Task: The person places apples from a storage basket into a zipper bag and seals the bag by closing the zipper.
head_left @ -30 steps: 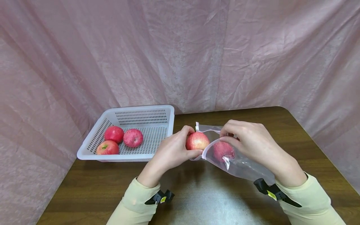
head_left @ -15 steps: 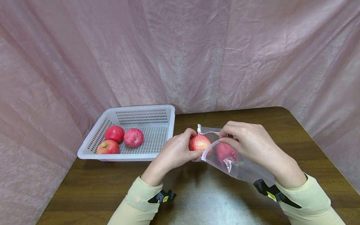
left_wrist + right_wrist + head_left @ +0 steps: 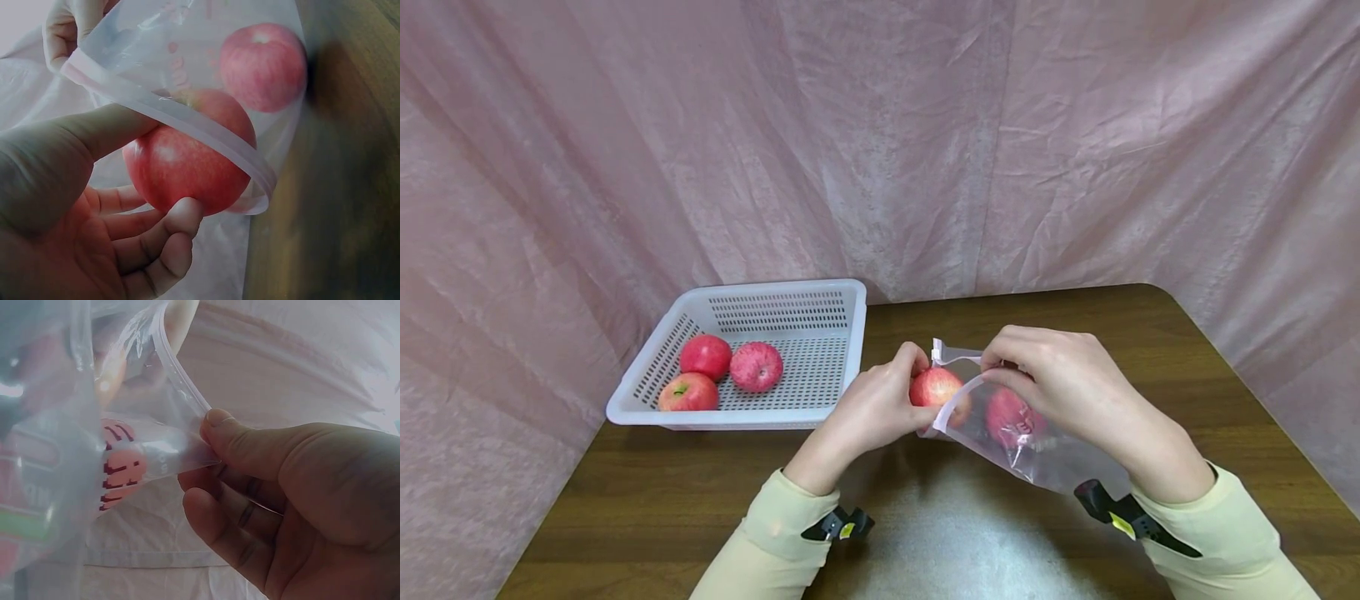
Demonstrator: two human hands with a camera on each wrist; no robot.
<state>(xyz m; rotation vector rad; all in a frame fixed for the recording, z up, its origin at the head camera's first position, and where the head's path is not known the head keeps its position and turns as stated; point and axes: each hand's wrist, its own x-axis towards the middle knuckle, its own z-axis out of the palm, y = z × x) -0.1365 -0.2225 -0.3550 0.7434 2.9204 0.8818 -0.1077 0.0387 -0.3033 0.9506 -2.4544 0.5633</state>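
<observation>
My left hand (image 3: 880, 400) grips a red-yellow apple (image 3: 934, 390) at the mouth of a clear zip bag (image 3: 1060, 458). In the left wrist view the bag's pale zip strip (image 3: 187, 122) crosses over that apple (image 3: 187, 169), which sits partly inside the opening, and my thumb reaches under the strip. A second apple (image 3: 265, 65) lies deeper in the bag. My right hand (image 3: 1056, 367) pinches the edge of the bag's mouth between thumb and fingers, plain in the right wrist view, where red print (image 3: 122, 465) shows on the plastic.
A white slotted plastic basket (image 3: 850, 333) stands on the wooden table (image 3: 647, 500) at the left, with three apples (image 3: 756, 367) in its left part. A pink curtain (image 3: 880, 150) hangs behind the table.
My left hand has moved a little right and toward me, and its apple has gone further into the bag's mouth. The apple inside has shifted right. My right hand has barely moved.
</observation>
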